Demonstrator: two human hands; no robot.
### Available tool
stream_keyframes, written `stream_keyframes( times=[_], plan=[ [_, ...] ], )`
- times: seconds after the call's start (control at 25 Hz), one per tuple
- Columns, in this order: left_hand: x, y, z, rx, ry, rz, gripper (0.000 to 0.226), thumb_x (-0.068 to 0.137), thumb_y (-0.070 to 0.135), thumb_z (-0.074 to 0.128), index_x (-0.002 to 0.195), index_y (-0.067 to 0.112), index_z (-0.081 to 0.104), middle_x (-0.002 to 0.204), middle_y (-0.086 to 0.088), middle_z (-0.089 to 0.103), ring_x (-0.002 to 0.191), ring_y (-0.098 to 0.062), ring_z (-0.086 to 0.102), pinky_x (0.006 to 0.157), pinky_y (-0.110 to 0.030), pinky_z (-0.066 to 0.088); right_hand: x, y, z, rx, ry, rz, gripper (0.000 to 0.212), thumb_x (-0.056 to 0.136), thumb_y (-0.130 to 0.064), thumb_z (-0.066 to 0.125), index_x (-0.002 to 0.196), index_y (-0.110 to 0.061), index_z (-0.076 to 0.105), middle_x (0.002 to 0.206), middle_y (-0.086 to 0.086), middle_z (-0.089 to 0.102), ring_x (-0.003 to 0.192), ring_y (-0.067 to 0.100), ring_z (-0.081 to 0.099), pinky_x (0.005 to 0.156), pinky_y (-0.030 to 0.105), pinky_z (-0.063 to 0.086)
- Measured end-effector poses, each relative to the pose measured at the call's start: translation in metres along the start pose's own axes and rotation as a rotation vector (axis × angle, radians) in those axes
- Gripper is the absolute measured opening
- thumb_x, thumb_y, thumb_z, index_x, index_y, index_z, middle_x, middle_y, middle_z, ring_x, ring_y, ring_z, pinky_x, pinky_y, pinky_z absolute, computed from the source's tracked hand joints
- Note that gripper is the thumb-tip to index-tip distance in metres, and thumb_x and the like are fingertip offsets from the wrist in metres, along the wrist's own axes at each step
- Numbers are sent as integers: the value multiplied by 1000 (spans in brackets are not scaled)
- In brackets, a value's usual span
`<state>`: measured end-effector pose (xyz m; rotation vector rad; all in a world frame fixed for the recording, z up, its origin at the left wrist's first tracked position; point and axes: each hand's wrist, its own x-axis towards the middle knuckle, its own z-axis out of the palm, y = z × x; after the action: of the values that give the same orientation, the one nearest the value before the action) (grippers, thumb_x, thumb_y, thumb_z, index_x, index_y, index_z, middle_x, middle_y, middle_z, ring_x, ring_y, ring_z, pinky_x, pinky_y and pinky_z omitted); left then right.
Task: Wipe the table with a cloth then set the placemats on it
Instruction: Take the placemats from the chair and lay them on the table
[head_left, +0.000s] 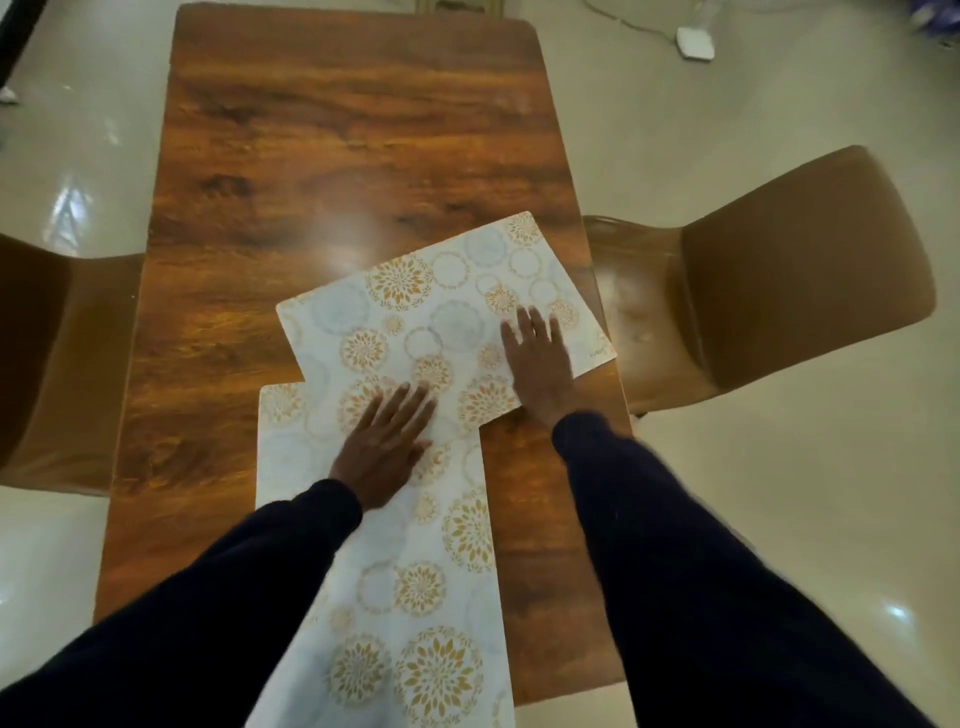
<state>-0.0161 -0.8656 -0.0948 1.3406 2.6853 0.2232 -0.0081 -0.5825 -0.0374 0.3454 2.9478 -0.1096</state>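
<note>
The left hand (384, 447) and right hand (537, 364) lie open on the top mat (415, 312), likely to slide it off the bottom mat (441, 571) across the worktop (337, 156).

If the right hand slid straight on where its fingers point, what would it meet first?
Probably nothing solid: the right hand would cross the far edge of the upper placemat onto bare table.
</note>
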Motion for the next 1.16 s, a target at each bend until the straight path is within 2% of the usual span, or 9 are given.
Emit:
stream_keyframes(
  times=[0.08,0.2,0.36,0.44,0.56,0.64,0.72,0.88,1.16],
  plan=[
    [22,27,-1,-64,-9,-90,60,109,39,29,157,7,47,167,-13,38,148,-39,46,114,-54,46,-31,-29,23,174,73,132,55,109,-20,47,158,2,34,168,26,28,156,40,26,129,50,24],
    [56,46,-4,-103,13,-77,55,107,33,33,150,4,55,161,-17,47,137,-39,57,102,-51,54,-43,-33,43,207,3,213,71,113,-44,31,163,5,19,172,25,12,161,38,12,131,50,18],
    [83,11,-7,-113,126,-115,56,103,10,52,158,6,44,170,-17,30,156,-37,33,119,-59,40,18,29,35,44,-101,-39,71,113,-36,33,166,-4,0,175,16,-8,162,32,-7,131,55,5],
    [92,-10,-3,-68,125,-71,55,108,22,42,162,11,38,173,-15,23,160,-35,22,124,-60,32,57,67,28,-70,-95,-93,69,113,-31,35,168,-10,-3,175,11,-12,162,30,-10,131,55,-1],
    [118,-17,6,27,106,49,61,111,42,31,166,17,29,175,-12,16,162,-34,15,128,-58,22,96,97,13,-43,24,-29,65,111,-21,40,168,-10,9,175,15,4,163,33,3,130,52,2],
    [139,-5,14,25,131,-37,61,111,41,33,167,17,27,176,-13,13,162,-35,13,126,-62,23,92,83,19,120,145,26,56,109,-13,46,161,-2,31,170,21,27,159,35,23,131,52,17],
    [159,14,21,5,156,-133,61,111,38,32,167,16,24,176,-14,9,163,-36,9,125,-63,23,68,58,36,233,230,58,48,111,-16,41,155,1,42,165,22,36,156,36,30,127,53,30],
    [181,24,23,-21,225,-194,61,112,37,31,167,14,23,175,-17,11,162,-38,10,126,-63,23,16,38,62,196,211,25,58,114,-37,20,166,-10,24,174,17,13,163,31,4,131,55,9],
    [155,10,20,-87,242,-142,66,110,41,43,165,8,29,175,-14,15,163,-34,12,127,-61,22,37,53,60,198,170,53,60,113,-34,28,169,-22,11,177,5,-1,163,22,-8,131,56,2]
  ],
)
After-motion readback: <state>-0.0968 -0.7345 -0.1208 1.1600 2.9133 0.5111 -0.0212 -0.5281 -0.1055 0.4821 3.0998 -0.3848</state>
